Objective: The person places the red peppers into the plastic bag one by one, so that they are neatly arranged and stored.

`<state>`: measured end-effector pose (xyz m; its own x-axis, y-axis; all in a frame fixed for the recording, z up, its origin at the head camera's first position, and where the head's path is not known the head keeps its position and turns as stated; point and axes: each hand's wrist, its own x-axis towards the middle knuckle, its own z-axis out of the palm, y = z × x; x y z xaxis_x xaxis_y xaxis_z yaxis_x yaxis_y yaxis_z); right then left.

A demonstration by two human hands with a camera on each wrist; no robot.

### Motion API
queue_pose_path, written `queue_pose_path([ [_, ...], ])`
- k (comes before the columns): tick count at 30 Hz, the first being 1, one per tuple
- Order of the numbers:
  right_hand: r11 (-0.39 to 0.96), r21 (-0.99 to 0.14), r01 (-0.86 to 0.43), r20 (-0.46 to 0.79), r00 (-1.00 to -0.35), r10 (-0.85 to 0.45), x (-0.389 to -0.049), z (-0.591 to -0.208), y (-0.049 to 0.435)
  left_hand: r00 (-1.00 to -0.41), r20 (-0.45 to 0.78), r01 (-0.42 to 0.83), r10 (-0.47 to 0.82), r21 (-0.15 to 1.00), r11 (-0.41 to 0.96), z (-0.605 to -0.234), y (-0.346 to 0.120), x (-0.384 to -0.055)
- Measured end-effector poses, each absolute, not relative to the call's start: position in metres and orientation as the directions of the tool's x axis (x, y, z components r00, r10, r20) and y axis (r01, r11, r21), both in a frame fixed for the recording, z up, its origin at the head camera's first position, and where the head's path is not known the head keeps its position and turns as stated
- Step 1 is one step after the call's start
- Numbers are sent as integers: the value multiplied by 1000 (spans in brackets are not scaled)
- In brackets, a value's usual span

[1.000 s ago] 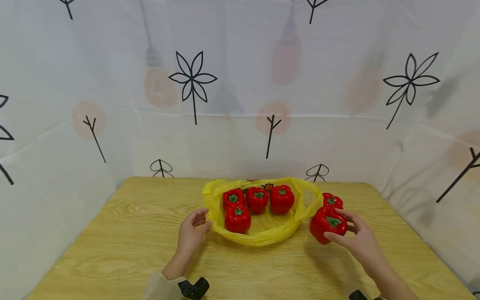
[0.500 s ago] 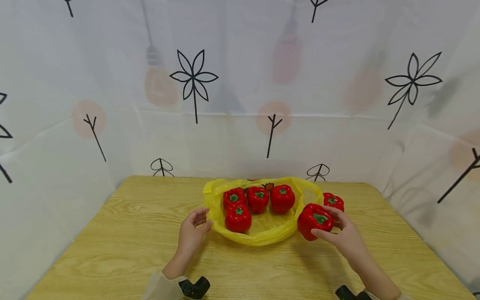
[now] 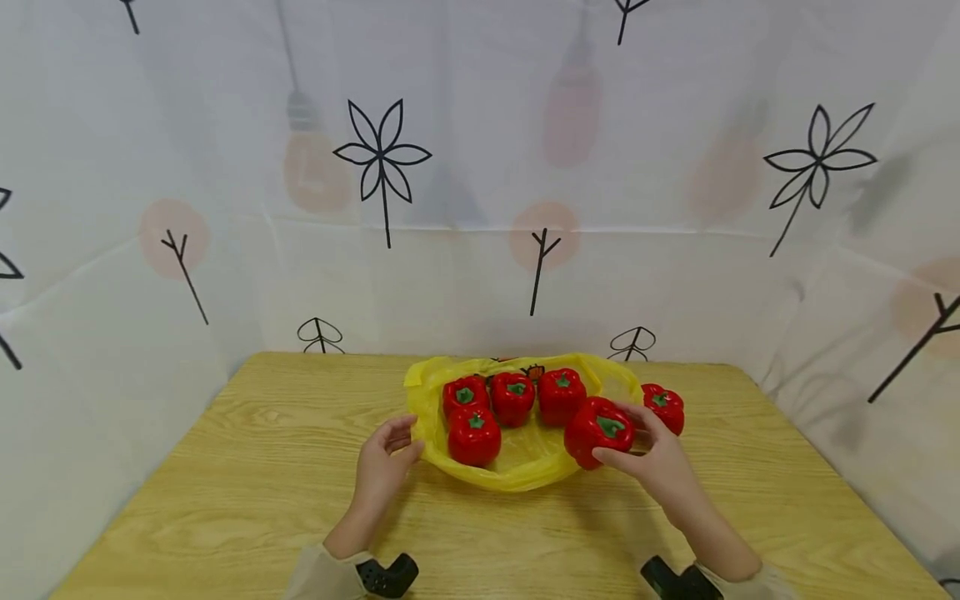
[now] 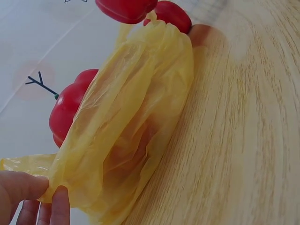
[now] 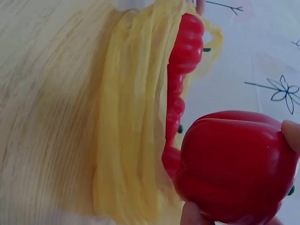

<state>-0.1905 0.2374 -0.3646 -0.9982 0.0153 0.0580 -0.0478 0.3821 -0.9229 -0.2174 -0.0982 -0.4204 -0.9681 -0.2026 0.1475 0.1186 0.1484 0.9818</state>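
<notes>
My right hand (image 3: 662, 468) grips a red bell pepper (image 3: 588, 433) with a green stem, holding it over the right rim of a yellow plastic bag (image 3: 517, 478). The right wrist view shows this held pepper (image 5: 234, 164) large, with fingertips at its edges. The bag lies with its mouth open, and several red bell peppers (image 3: 474, 437) sit inside it. At the bag's left rim, my left hand (image 3: 384, 467) pinches the plastic between thumb and fingers (image 4: 23, 185). One more red bell pepper (image 3: 666, 408) stands on the table right of the bag, partly behind my right hand.
Everything rests on a wood-grain table (image 3: 262, 483). A white cloth (image 3: 465, 283) with line-drawn plants hangs behind the table and along its sides. Black devices are strapped to both wrists, the left wrist device (image 3: 386, 577) near the front.
My right hand has carried the bell pepper leftward, from the table area right of the bag to over its right rim. The left hand and the bag have stayed in place.
</notes>
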Motion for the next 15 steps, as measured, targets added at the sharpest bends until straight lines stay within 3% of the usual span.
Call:
queue_pose_path([
  [6, 360, -931, -58, 58, -998, -12, -194, -362, 228, -969, 144, 115, -200, 982, 148, -421, -98, -217],
  [15, 435, -895, -101, 83, -995, -61, -206, -358, 213, -971, 139, 113, -193, 984, 140, -420, -97, -218],
])
